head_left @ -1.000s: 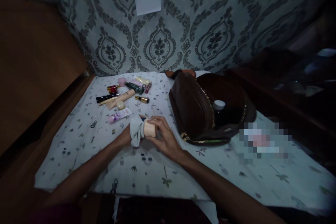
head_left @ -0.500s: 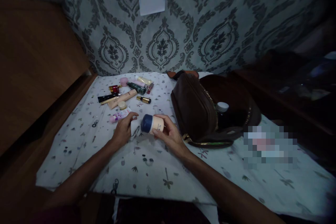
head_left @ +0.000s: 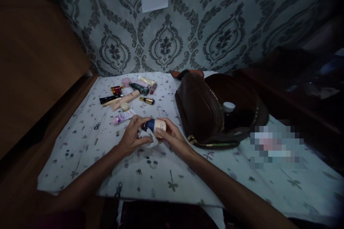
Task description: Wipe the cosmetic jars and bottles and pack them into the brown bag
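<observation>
My right hand (head_left: 174, 136) is closed around the peach body of a small cosmetic bottle (head_left: 160, 125) with a wide dark blue cap, tipped on its side above the table. My left hand (head_left: 133, 134) grips a white cloth or tissue (head_left: 147, 139) and presses it against the cap, which its fingers partly cover. Just beyond my left hand lies a pink and white tube (head_left: 123, 117). Behind that are a small round cream-coloured jar (head_left: 125, 106) and a long beige tube (head_left: 125, 100).
A brown bag (head_left: 199, 111) stands unzipped at the right, with a white-capped bottle (head_left: 228, 107) inside. More cosmetics lie at the back left, among them a dark green tube (head_left: 139, 88) and a gold and black lipstick-like tube (head_left: 147, 100). A wooden cabinet (head_left: 40, 50) borders the left side.
My left hand has moved right and closed in on the bottle, bringing the white cloth from beside the cap onto it. The right hand keeps its hold on the bottle.
</observation>
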`<state>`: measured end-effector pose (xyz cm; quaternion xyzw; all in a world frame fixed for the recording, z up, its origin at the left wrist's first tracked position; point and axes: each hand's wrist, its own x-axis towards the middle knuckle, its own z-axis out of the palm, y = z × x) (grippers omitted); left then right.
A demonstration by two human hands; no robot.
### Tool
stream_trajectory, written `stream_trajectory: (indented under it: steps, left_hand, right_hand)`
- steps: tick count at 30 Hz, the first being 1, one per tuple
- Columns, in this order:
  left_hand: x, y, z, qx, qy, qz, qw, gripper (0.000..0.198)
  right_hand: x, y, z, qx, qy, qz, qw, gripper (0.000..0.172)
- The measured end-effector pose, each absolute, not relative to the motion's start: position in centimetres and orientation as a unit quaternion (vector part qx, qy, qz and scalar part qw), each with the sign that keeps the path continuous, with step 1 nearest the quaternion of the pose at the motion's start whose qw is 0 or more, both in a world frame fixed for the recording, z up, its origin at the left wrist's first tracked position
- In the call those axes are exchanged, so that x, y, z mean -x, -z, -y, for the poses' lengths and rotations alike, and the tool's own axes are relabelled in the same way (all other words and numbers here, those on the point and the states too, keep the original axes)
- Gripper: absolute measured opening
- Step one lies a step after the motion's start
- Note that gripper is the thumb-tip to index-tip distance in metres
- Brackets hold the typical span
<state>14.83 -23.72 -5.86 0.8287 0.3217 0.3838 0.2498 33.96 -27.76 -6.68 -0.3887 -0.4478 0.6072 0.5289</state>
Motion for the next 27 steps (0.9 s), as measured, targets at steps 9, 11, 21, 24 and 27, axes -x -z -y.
stream_trajectory:
  steps: [9,11,21,24,27]
  left_hand:
    - [-14.2,6.1,23.4,-0.852,-0.307,-0.31,0.289,0.064]
    - [-14.3,6.0,23.3,-0.825,-0.309,-0.329,0.34,0.065]
    - [-15.0,6.2,22.7,-0.686,-0.334,-0.365,0.534,0.052]
    - [-14.9,6.2,22.6,-0.684,-0.33,-0.369,0.535,0.052]
    - [-14.6,6.4,22.5,-0.689,-0.325,-0.358,0.539,0.053]
  right_hand:
    - [-34.5,6.3,27.9,0.382,-0.604,0.471,0.517,0.042]
    - [-34.6,6.2,27.8,0.388,-0.579,0.495,0.519,0.047]
    - [-35.2,7.0,27.3,0.373,-0.435,0.616,0.541,0.043]
    - [-35.3,7.1,27.3,0.362,-0.426,0.626,0.544,0.045]
    - [-35.4,7.0,27.2,0.357,-0.428,0.636,0.534,0.05]
